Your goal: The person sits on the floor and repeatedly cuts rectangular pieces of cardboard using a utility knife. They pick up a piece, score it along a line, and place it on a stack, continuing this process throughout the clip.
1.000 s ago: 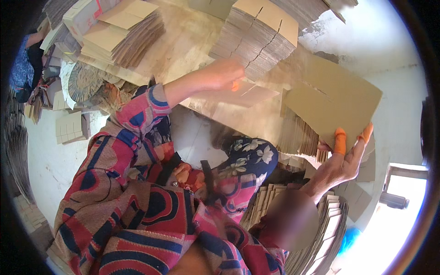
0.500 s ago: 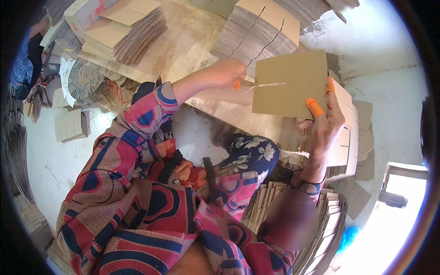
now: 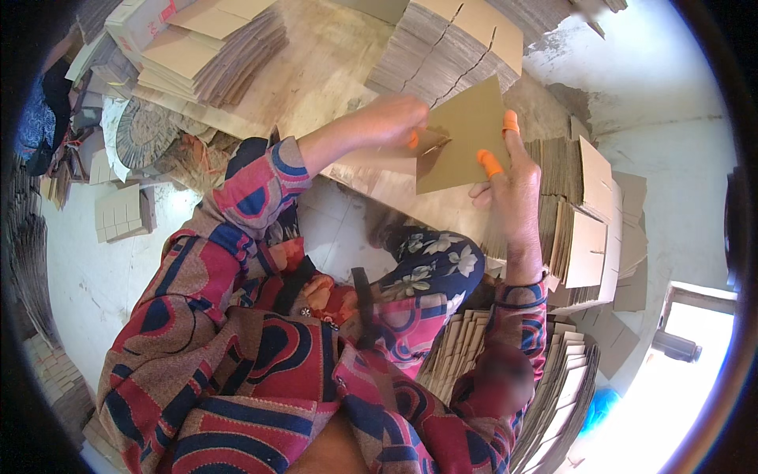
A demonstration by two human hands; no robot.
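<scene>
A flat tan cardboard sheet (image 3: 472,126) is held up, tilted, over the wooden tabletop. On its right edge my right hand (image 3: 515,186) is closed, with orange covers on the thumb and one finger. At the sheet's left edge my left hand (image 3: 391,122) is curled closed and somewhat blurred; an orange cover shows on one fingertip. Beside those fingers, a darker brown flap (image 3: 432,148) shows at a torn-looking slit in the sheet. What the left fingers grip is hidden.
The wooden tabletop (image 3: 316,55) carries a tall slotted cardboard stack (image 3: 442,47) ahead and another stack (image 3: 221,55) at the far left. More cardboard stacks (image 3: 580,237) stand at the right. Cut pieces (image 3: 553,395) are bundled beside my right forearm.
The sheet has moved left and turned, so it looks narrower and more tilted. My right hand has shifted left with it. The left hand has stayed almost in place.
</scene>
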